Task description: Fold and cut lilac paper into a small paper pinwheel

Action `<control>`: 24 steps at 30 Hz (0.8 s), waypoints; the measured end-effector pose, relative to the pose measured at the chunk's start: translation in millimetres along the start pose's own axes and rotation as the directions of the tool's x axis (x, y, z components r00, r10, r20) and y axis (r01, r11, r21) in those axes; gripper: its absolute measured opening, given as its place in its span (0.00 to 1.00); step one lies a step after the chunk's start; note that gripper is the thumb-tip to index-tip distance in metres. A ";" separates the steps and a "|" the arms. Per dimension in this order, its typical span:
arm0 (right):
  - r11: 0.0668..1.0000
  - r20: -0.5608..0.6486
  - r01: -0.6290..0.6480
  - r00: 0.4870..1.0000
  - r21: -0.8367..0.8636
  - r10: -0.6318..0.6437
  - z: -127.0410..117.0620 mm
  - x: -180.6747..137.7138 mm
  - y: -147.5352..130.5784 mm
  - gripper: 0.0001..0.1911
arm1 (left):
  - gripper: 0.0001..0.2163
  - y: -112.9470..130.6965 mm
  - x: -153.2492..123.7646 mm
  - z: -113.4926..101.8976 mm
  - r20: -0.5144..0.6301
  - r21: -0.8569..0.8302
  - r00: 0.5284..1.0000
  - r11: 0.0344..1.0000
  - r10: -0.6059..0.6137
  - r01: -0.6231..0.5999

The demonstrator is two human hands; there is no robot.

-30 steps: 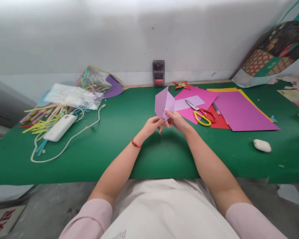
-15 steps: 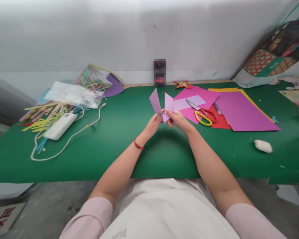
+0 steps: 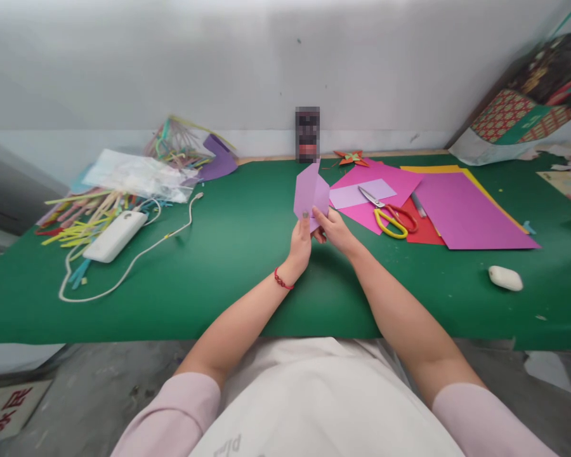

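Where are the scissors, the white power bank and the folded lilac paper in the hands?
scissors (image 3: 391,219), head view, on the yellow handle.
white power bank (image 3: 114,236), head view, middle of its casing.
folded lilac paper (image 3: 309,190), head view, middle of the sheet.

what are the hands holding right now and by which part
Both the left hand and right hand grip a folded lilac paper by its bottom corner.

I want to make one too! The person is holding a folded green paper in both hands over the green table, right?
Not quite. The head view shows the folded paper is light purple, not green. Both the left hand and the right hand do hold it, above the green table.
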State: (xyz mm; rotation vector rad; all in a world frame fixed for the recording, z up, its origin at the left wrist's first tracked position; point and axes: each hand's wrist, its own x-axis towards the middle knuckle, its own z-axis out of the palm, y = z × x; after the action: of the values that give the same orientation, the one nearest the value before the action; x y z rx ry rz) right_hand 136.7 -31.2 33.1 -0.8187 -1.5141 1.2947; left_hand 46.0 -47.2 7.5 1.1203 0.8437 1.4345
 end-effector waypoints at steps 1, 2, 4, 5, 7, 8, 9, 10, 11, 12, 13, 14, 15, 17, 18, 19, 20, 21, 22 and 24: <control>1.000 -0.001 0.002 1.000 -0.002 -0.002 0.0 -0.3 -0.1 0.24 | 0.27 0.4 -0.3 0.1 0.012 -0.001 1.000 1.000 -0.001 0.001; 1.000 -0.005 0.004 1.000 -0.005 -0.004 0.0 -0.5 -0.1 0.24 | 0.27 0.8 -0.5 0.3 0.025 -0.001 1.000 1.000 -0.002 0.002; 1.000 -0.012 0.006 1.000 -0.012 -0.007 -0.1 -1.0 0.0 0.23 | 0.29 1.4 -0.8 1.1 0.035 0.004 0.999 1.000 -0.008 0.007; 1.000 -0.014 0.010 1.000 -0.016 -0.010 -0.1 -1.1 0.3 0.23 | 0.29 1.6 -0.9 1.9 0.029 0.004 1.000 1.000 -0.012 0.012; 1.000 -0.015 0.018 1.000 -0.018 -0.018 -0.1 -1.1 1.1 0.23 | 0.28 1.6 -1.2 4.1 -0.002 -0.003 1.000 1.000 -0.026 0.026; 1.000 -0.015 0.018 1.000 -0.015 -0.018 -0.1 -1.0 1.7 0.24 | 0.28 1.5 -1.4 5.4 -0.021 -0.008 0.999 0.999 -0.034 0.034; 1.000 -0.016 0.015 1.000 -0.010 -0.015 -0.1 -0.8 2.4 0.24 | 0.27 1.3 -1.6 6.6 -0.040 -0.014 0.998 0.999 -0.042 0.041; 1.000 -0.020 0.010 1.000 -0.005 -0.010 -0.2 -0.6 3.1 0.24 | 0.27 1.1 -1.8 7.8 -0.057 -0.017 0.997 0.999 -0.049 0.048; 1.000 -0.024 0.003 1.000 -0.003 -0.003 -0.3 -0.3 3.9 0.24 | 0.26 0.8 -1.9 8.7 -0.068 -0.018 0.996 0.998 -0.055 0.054; 1.000 -0.026 -0.003 1.000 -0.004 0.003 -0.4 0.0 4.6 0.24 | 0.26 0.5 -2.0 9.4 -0.075 -0.017 0.995 0.998 -0.061 0.060; 1.000 -0.028 -0.007 1.000 -0.006 0.006 -0.5 0.3 5.3 0.24 | 0.26 0.2 -2.1 9.9 -0.083 -0.014 0.994 0.998 -0.065 0.064; 1.000 -0.029 -0.006 1.000 -0.008 0.006 -0.4 0.6 5.9 0.24 | 0.26 -0.3 -2.0 10.3 -0.094 -0.009 0.993 0.998 -0.067 0.067; 1.000 -0.028 -0.005 1.000 -0.011 0.004 -0.2 1.0 6.4 0.24 | 0.26 -0.8 -1.9 10.4 -0.110 0.001 0.992 0.998 -0.068 0.068; 1.000 -0.017 -0.005 1.000 -0.014 0.005 0.5 1.6 7.1 0.24 | 0.27 -2.2 -1.6 10.6 -0.167 0.029 0.984 0.997 -0.067 0.073; 1.000 -0.012 -0.008 1.000 -0.014 0.008 0.8 1.9 7.2 0.23 | 0.28 -3.1 -1.2 10.6 -0.199 0.042 0.978 0.996 -0.067 0.077; 1.000 -0.009 -0.012 1.000 -0.013 0.011 0.9 2.0 7.3 0.23 | 0.28 -4.1 -0.8 10.7 -0.224 0.052 0.972 0.995 -0.070 0.083; 1.000 -0.009 -0.014 1.000 -0.012 0.014 0.9 2.0 7.2 0.23 | 0.28 -5.1 -0.2 10.7 -0.236 0.058 0.969 0.994 -0.073 0.089; 1.000 -0.014 -0.013 1.000 -0.010 0.013 0.6 1.9 7.1 0.22 | 0.28 -6.2 0.5 10.6 -0.235 0.059 0.969 0.994 -0.074 0.091; 1.000 -0.021 -0.011 1.000 -0.010 0.011 0.0 1.8 7.0 0.23 | 0.28 -7.3 1.3 10.5 -0.222 0.057 0.972 0.994 -0.074 0.088; 1.000 -0.032 -0.005 0.999 -0.013 0.004 -1.4 1.4 6.8 0.23 | 0.28 -9.3 2.8 10.1 -0.181 0.047 0.981 0.996 -0.067 0.077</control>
State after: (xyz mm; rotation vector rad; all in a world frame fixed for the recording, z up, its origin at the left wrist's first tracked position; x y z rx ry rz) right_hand 136.9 -27.9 26.9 -0.8477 -1.4974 1.2706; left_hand 58.6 -43.7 2.4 1.0003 1.0449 1.4748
